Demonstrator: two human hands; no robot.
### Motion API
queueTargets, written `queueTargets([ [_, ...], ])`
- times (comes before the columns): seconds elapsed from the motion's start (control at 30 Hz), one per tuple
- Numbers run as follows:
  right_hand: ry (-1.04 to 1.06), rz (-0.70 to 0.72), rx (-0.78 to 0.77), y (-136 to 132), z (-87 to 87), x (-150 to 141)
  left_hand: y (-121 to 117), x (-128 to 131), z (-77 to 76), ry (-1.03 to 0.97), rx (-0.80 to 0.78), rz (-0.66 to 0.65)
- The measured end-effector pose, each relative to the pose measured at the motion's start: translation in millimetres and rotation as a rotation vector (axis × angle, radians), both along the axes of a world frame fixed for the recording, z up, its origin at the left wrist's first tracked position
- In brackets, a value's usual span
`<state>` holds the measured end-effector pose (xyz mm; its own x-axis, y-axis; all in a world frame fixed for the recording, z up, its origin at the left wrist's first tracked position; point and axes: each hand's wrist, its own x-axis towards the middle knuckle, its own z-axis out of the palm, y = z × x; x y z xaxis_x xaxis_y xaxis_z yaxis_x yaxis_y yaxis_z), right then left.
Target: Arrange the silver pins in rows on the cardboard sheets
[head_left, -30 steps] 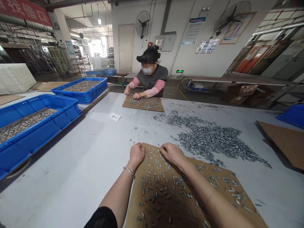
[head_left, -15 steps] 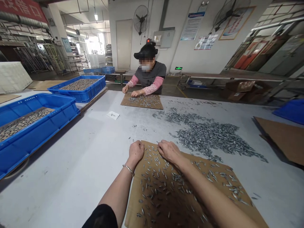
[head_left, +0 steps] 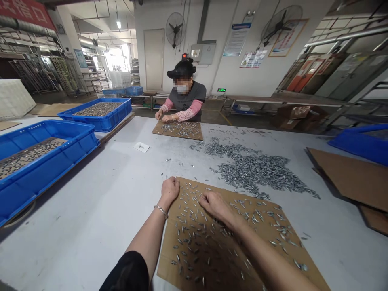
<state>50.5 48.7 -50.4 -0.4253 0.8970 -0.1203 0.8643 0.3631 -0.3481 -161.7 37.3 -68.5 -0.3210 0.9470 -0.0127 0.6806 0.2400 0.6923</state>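
Note:
A brown cardboard sheet [head_left: 257, 246] lies in front of me, strewn with several small silvery metal pieces [head_left: 194, 232]. My left hand [head_left: 169, 188] rests as a fist on the sheet's far left corner, a bracelet at its wrist. My right hand [head_left: 214, 204] lies on the sheet among the pieces, fingers curled down onto them; I cannot make out what they pinch. A large loose heap of the same metal pieces [head_left: 257, 171] spreads on the white table [head_left: 100, 194] just beyond the sheet.
A masked person [head_left: 183, 101] sits across the table, both hands on a second cardboard sheet [head_left: 178, 130]. Two blue crates [head_left: 48, 161] [head_left: 101, 109] holding pieces stand at the left. More cardboard [head_left: 351, 178] and a blue crate [head_left: 360, 143] lie at the right. A small paper slip [head_left: 141, 147] lies mid-table.
My right hand has drawn back toward me from the sheet's far edge, further onto the cardboard. The left fist stays at the corner. The view has shifted slightly.

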Motion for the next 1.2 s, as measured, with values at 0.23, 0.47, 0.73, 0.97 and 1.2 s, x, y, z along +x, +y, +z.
queueTargets([
  [0.23, -0.042, -0.076, -0.050, -0.2, -7.0, -12.2, -1.1, -0.8, 2.2, 0.006, -0.018, -0.007],
  [0.47, -0.043, -0.044, -0.029, 1.6, 2.3, -6.7, 1.5, 0.5, 0.2, -0.001, -0.041, -0.013],
  [0.73, -0.145, 0.008, 0.045, 1.2, 4.5, -33.5, 2.8, 1.8, -4.5, -0.014, -0.045, -0.006],
  [0.97, -0.215, -0.065, 0.057, -2.5, 6.7, -45.1, 2.7, 3.0, -6.5, -0.031, -0.038, -0.005],
  [1.2, -0.132, -0.048, 0.044, -5.9, 1.4, -47.4, 4.3, 2.3, -7.0, -0.054, -0.022, 0.003],
])
